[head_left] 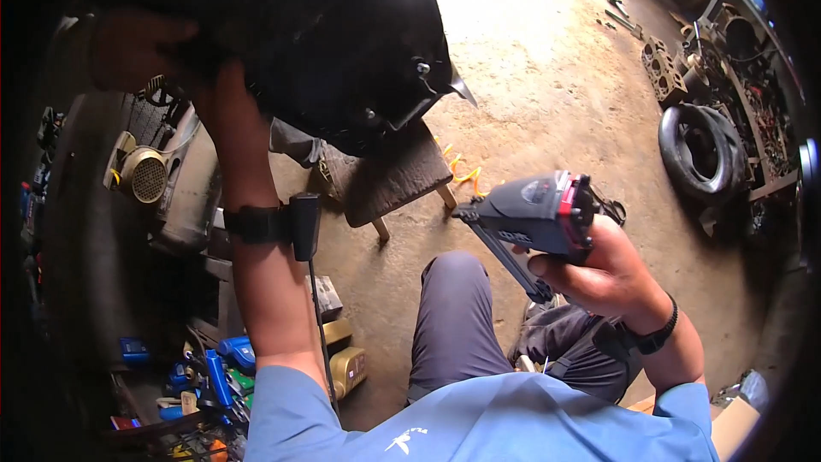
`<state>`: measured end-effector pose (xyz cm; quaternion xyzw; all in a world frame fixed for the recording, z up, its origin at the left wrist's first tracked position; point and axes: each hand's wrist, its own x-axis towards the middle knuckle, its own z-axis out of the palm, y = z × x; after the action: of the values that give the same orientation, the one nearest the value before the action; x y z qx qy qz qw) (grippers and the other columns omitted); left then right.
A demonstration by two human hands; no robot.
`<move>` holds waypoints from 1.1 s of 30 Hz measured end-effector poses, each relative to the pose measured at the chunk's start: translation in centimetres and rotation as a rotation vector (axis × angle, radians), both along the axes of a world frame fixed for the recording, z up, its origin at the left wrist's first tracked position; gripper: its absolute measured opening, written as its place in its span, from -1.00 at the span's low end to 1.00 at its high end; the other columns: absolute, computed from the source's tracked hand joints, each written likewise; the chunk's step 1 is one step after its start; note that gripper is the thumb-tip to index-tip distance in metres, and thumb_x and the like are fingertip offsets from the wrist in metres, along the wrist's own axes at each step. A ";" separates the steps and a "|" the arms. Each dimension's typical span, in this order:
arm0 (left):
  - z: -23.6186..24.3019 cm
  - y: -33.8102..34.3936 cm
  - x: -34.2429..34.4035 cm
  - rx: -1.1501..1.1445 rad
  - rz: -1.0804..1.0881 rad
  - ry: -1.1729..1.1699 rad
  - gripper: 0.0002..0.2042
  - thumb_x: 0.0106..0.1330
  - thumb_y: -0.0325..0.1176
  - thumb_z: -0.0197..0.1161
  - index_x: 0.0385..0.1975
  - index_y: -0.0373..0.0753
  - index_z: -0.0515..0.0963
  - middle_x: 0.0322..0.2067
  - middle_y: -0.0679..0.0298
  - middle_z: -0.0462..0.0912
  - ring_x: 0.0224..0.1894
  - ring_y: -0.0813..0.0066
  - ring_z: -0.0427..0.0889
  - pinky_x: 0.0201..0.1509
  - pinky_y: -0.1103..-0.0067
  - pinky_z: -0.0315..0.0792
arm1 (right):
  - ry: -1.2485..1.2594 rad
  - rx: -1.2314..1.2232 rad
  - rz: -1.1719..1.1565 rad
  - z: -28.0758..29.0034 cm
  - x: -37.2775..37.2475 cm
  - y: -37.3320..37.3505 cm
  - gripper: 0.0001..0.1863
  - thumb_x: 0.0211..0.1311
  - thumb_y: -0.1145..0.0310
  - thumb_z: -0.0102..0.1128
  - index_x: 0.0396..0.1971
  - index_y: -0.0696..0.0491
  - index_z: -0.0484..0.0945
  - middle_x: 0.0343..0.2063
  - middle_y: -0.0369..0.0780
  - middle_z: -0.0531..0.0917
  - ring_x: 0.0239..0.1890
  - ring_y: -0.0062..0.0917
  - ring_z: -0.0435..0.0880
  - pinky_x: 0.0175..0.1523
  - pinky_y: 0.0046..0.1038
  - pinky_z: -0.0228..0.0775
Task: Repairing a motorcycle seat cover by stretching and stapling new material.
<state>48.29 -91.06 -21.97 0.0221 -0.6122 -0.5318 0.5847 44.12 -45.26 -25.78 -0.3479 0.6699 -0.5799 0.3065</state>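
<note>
In my right hand point(599, 278) is a black and red pneumatic stapler point(534, 214), its nose pointing left and its slim magazine slanting down below the body. My fingers wrap its grip at the rear. My left hand point(226, 81), deep in shade and mostly hidden, grips the lower left edge of a large black shell-like piece point(342, 60). Metal bolts and a pointed tab show on that piece. Another hand-like shape point(141, 44) is dim beside it; whose it is I cannot tell. Straps circle both my forearms, and the left one carries a small black box point(304, 227).
A low wooden stool point(398, 173) stands beneath the black piece, with a yellow coiled hose point(466, 173) behind it. At right lie a black inner tube point(699, 150), an engine block point(663, 70) and a cluttered rack. Blue bottles point(218, 376) and gold containers point(349, 370) sit lower left.
</note>
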 end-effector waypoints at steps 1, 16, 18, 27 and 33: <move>0.4 1.2 -0.4 0.045 -0.016 -0.013 -0.47 0.41 -0.38 0.24 0.39 -0.35 0.53 0.27 0.13 0.67 0.28 0.22 0.67 0.43 0.32 0.54 | 0.118 -0.018 0.018 -1.2 -0.5 -0.8 -0.65 0.44 0.39 0.49 0.15 0.12 0.73 -0.28 -0.26 0.78 -0.24 -0.65 0.65 -0.08 -0.43 0.58; -2.2 5.1 0.8 -0.091 0.220 -0.074 -0.37 0.38 -0.43 0.29 0.49 -0.37 0.45 0.37 0.08 0.59 0.34 0.17 0.64 0.47 0.32 0.53 | 0.308 0.022 -0.121 -2.9 -0.5 -4.1 -0.68 0.37 0.43 0.50 0.08 0.11 0.74 -0.32 -0.14 0.78 -0.32 -0.46 0.75 -0.12 -0.37 0.60; -2.4 6.0 1.0 -0.005 0.141 -0.067 -0.36 0.37 -0.45 0.26 0.51 -0.36 0.42 0.38 0.08 0.59 0.35 0.17 0.64 0.48 0.32 0.53 | 0.363 0.063 -0.089 -2.6 -0.8 -4.8 -0.70 0.36 0.43 0.49 0.05 0.10 0.73 -0.33 -0.12 0.78 -0.33 -0.39 0.76 -0.13 -0.34 0.60; -2.8 8.3 2.4 0.192 -0.040 -0.033 -0.33 0.37 -0.50 0.22 0.54 -0.36 0.38 0.36 0.07 0.61 0.32 0.19 0.66 0.51 0.32 0.52 | 0.519 0.055 -0.128 -4.4 -1.3 -8.1 -0.72 0.33 0.45 0.47 0.02 0.10 0.72 -0.36 -0.10 0.74 -0.34 -0.34 0.75 -0.12 -0.35 0.61; -5.9 8.0 2.6 0.411 -0.056 -0.081 -0.41 0.39 -0.44 0.28 0.45 -0.41 0.47 0.30 0.06 0.67 0.27 0.20 0.70 0.48 0.34 0.55 | 0.407 0.125 -0.096 -4.0 -1.1 -7.8 -0.73 0.33 0.49 0.46 0.00 0.12 0.72 -0.33 -0.12 0.75 -0.33 -0.36 0.75 -0.11 -0.36 0.62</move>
<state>50.88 -83.06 -27.86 0.1454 -0.5142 -0.6603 0.5277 42.97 -53.09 -29.82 -0.4059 0.7683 -0.4690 0.1582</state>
